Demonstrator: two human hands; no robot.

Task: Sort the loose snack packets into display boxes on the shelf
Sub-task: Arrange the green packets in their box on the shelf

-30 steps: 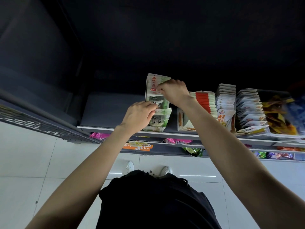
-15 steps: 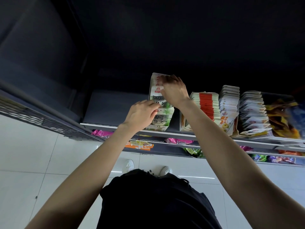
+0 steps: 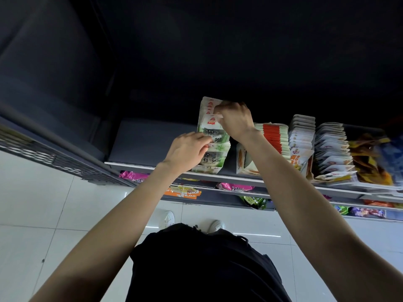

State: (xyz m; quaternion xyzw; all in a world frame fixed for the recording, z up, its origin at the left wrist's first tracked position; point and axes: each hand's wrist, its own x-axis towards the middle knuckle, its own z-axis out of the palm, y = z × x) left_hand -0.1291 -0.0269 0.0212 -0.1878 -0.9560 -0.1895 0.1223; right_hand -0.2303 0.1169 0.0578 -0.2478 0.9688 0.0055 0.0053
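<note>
- Fingers of the right hand pinch a green-and-white packet above its display box
- Left hand grips the box's packets, near the shelf front edge
- Neighbouring boxes look full; loose packets remain on lower shelves

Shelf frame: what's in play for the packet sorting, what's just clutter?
In play:
left hand at green packets
right hand pinching a packet top
green box
shelf

Clutter:
red-striped packets
white packets
pink bag
shoes

Glossy snack packets, perhaps foil, matt shelf, shiny floor tiles
</note>
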